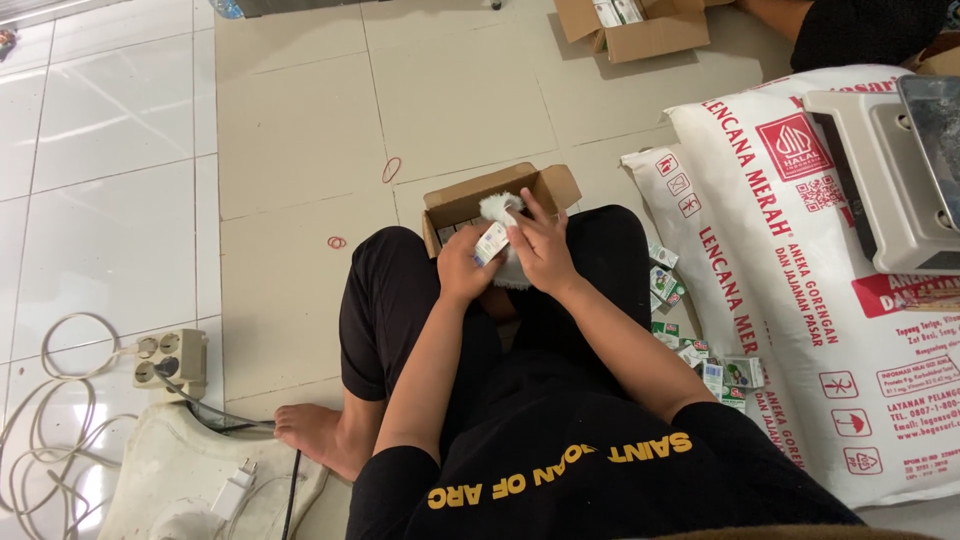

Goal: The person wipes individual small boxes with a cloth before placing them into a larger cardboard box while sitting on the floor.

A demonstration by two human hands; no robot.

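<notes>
I sit cross-legged on a tiled floor in black clothes. My left hand [464,266] holds a small white packet [490,243] with coloured print, close in front of me. My right hand [540,245] pinches the packet from the right and also touches a white cloth or tissue [497,207] bunched behind it. Just beyond both hands sits a small open cardboard box [462,199] on the floor, with more packets partly visible inside.
Several small green-and-white packets [712,370] lie on the floor by my right leg. Large white printed sacks [800,270] and a grey scale [890,180] stand on the right. A power strip [170,360] with cables lies at left. Another open carton [640,30] sits far back. Rubber bands [390,168] lie on the tiles.
</notes>
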